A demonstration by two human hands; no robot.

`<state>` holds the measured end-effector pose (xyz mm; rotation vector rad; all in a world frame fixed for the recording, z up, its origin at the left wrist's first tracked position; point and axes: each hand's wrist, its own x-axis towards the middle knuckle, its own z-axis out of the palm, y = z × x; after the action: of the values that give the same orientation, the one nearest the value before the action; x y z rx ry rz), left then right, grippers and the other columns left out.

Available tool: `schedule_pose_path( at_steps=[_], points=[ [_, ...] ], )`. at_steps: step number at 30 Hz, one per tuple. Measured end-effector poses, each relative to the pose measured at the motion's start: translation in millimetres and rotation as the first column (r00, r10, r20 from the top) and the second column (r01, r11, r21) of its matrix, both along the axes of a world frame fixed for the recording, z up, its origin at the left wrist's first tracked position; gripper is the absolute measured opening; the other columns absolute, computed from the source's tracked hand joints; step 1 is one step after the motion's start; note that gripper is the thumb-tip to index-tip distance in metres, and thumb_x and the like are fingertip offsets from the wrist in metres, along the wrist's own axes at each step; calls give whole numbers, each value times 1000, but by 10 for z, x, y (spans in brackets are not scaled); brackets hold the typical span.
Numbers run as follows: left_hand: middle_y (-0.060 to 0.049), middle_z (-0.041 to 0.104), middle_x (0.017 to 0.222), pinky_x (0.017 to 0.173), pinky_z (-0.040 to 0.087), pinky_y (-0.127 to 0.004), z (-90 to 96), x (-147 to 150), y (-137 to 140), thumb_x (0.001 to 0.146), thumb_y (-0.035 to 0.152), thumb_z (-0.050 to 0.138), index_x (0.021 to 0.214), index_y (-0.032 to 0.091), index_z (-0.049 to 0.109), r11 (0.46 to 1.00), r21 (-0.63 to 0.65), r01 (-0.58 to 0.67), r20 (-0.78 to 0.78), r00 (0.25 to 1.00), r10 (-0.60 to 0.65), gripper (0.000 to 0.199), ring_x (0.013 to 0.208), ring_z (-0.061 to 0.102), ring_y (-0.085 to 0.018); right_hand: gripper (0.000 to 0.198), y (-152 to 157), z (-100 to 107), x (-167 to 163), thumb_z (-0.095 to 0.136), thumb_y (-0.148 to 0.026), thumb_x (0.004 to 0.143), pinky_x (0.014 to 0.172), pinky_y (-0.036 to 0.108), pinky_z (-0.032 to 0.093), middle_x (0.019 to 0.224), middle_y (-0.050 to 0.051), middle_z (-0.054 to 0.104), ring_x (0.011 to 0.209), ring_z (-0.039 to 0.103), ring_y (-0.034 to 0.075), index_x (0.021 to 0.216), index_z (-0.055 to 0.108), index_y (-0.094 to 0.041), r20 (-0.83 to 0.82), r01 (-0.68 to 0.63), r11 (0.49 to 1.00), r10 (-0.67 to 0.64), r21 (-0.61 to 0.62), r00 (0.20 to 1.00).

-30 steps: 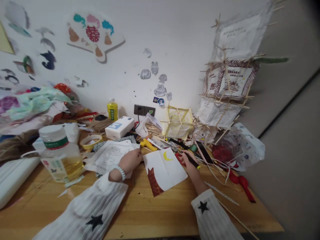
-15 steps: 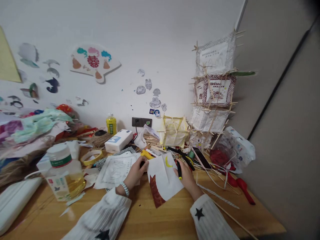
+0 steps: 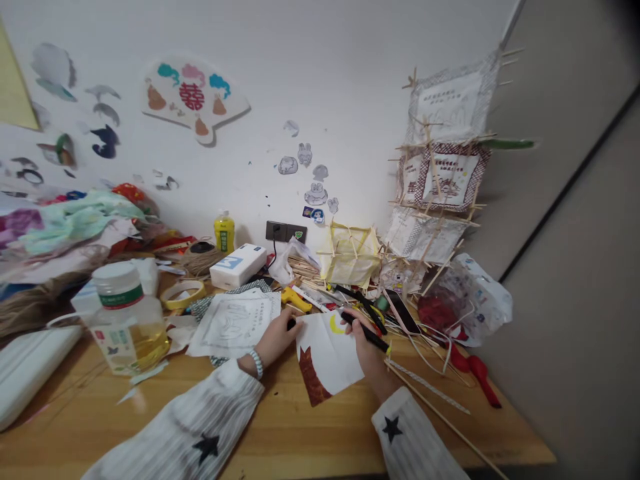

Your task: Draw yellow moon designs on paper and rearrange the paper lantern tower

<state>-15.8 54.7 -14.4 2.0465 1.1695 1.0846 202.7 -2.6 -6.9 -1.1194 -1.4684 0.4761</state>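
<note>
A sheet of white paper (image 3: pixel 333 350) lies on the wooden table between my hands. It bears a yellow crescent near its top and a reddish-brown strip along its lower left. My right hand (image 3: pixel 364 343) grips a black marker (image 3: pixel 373 335) with a yellow end, its other end close to the crescent; the tip itself is too small to make out. At the paper's upper left edge is my left hand (image 3: pixel 278 335), closed around a small black cap (image 3: pixel 291 324) with its fingertips by the paper. Beside this hand lies a sheet with line drawings (image 3: pixel 235 323).
Behind the paper are a yellow glue gun (image 3: pixel 296 300), several sticks and a phone (image 3: pixel 403 312). A tall stick-and-paper lantern (image 3: pixel 443 173) rises at the back right. At left stand a plastic jar (image 3: pixel 125 320), a tape roll (image 3: pixel 183 295) and a white box (image 3: pixel 239 265).
The paper now rests flatter and lower on the table. My right hand has turned the marker from upright to slanting, with one end toward the crescent. The camera view has shifted slightly.
</note>
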Motion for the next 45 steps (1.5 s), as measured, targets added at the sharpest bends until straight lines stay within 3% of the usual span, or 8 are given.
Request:
schedule_pose_path(
  at_steps=[2,4,6,8,12,20,45],
  points=[
    [-8,62,103,85,45,-37,0,-9,-17,75,26,51,106,18,50,999,-10,33,-39,999,-34,32,94,59,-24,40,-10,-39,-94,39,-47,88,57,27,44,72,5,64,60,55,15,94,64,-17,-106,-227,963,213,-144,971],
    [-9,60,111,86,44,-37,7,-23,-36,72,21,53,117,19,45,998,-16,62,-83,995,-63,46,97,58,-24,35,-16,-92,-178,48,-46,82,45,23,36,58,2,61,46,47,11,80,64,-15,-158,-402,875,372,-269,915],
    [-9,59,114,86,44,-36,17,-37,-54,71,18,54,119,20,46,995,-14,102,-133,986,-103,48,98,58,-23,27,-21,-147,-240,54,-41,77,40,21,30,49,-2,56,39,42,8,72,61,-16,-179,-474,800,439,-369,881],
    [-7,60,109,85,44,-34,30,-49,-70,71,20,58,111,21,54,988,-7,155,-190,970,-154,41,95,57,-23,21,-30,-190,-273,54,-35,74,38,19,28,44,-4,52,37,42,8,67,59,-16,-195,-470,774,429,-423,882],
    [-6,57,98,79,44,-33,54,-61,-103,66,31,69,107,22,60,973,13,232,-287,933,-219,43,87,55,-22,16,-48,-219,-278,51,-28,74,39,19,31,43,-5,53,37,44,7,64,57,-17,-197,-438,777,392,-451,899],
    [-6,49,95,81,42,-36,50,-66,-139,55,34,80,114,21,59,960,24,279,-392,886,-248,64,89,50,-26,14,-24,-258,-225,52,-26,74,42,19,35,47,-4,55,41,48,8,67,58,-16,-164,-490,753,469,-439,868],
    [-5,46,95,78,42,-32,78,-57,-160,58,36,80,113,21,57,956,57,286,-514,830,-218,61,89,50,-24,15,-53,-207,-247,52,-27,72,41,19,37,46,-3,58,39,49,8,63,58,-16,-173,-458,748,432,-480,885]
  ],
)
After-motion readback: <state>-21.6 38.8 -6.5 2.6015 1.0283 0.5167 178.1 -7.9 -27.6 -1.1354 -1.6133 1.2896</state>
